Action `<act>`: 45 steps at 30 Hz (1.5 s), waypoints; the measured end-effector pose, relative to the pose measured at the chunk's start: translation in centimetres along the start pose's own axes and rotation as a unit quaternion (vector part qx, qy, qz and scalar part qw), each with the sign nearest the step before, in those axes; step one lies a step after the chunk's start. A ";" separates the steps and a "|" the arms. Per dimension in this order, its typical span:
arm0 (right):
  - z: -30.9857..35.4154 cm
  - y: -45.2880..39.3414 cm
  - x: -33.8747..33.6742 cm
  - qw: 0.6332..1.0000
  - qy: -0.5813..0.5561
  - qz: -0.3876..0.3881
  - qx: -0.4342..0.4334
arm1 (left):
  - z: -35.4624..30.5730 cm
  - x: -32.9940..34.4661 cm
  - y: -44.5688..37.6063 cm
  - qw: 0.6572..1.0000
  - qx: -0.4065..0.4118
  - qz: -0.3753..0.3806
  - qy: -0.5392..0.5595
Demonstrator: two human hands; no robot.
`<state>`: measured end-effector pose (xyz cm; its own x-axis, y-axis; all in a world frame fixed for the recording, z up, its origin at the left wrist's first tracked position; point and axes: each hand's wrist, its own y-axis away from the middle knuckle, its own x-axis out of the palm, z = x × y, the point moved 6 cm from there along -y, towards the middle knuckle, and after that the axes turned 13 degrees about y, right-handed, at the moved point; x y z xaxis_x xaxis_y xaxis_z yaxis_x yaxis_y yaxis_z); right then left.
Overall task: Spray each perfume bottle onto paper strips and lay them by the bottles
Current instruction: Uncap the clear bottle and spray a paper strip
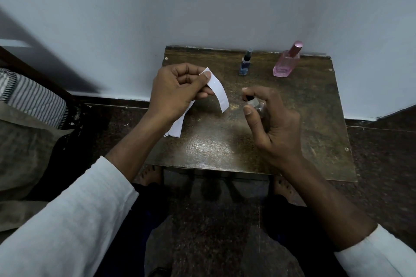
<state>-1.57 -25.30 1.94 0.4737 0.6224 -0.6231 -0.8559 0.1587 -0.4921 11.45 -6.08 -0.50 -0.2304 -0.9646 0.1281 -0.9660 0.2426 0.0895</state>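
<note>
White paper strip [218, 90], pinched at its far end between thumb and fingers of the left hand [177, 90], curled down over the brown table [292, 132]. Small clear spray bottle [255, 105], gripped in the curled fingers of the right hand [274, 119], forefinger on its dark nozzle, sat just right of the strip. Spare strips [177, 127] lay under the left wrist at the table's left edge. Blue bottle [245, 62] and pink bottle [287, 60] stood at the far edge, no strips beside them. Risks, as judged: nozzle facing seemed uncertain, so mist could miss the drooping strip; spares might slide off.
</note>
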 end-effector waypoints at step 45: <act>-0.3 -3.4 3.0 0.991 -0.005 -0.001 0.130 | -0.4 -1.2 0.6 0.993 -0.015 0.075 -0.088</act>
<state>2.85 -24.20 1.54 0.4752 0.6284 -0.6158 -0.8797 0.3524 -0.3193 11.21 -4.69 -0.22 -0.3914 -0.9196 -0.0330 -0.9158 0.3857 0.1123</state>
